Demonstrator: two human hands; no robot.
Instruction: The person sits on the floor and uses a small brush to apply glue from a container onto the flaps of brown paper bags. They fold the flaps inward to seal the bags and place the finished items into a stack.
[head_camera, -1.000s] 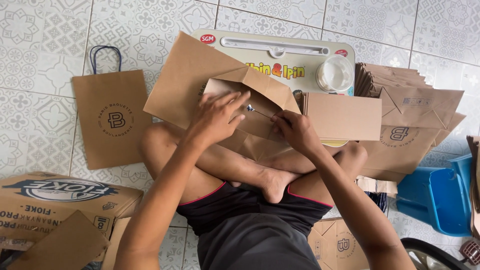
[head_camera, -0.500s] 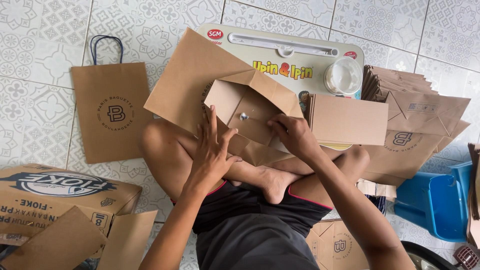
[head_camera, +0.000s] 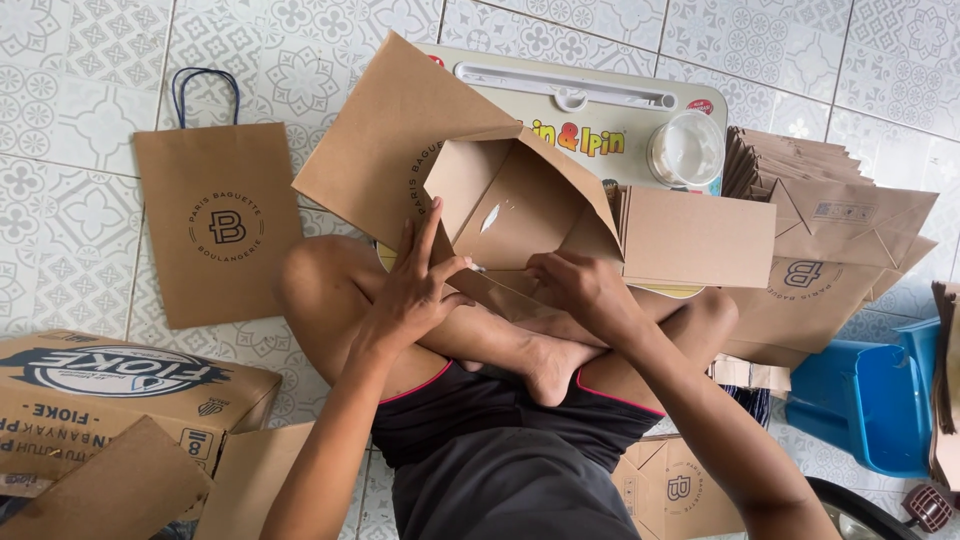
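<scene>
An unfinished brown paper bag (head_camera: 520, 200), its bottom flaps open (a white glue smear is seen inside), is steadied over crossed legs by the spread-fingered left hand (head_camera: 415, 290) and pressed by the right hand (head_camera: 575, 285), fingers curled; folding is judged half done.
</scene>
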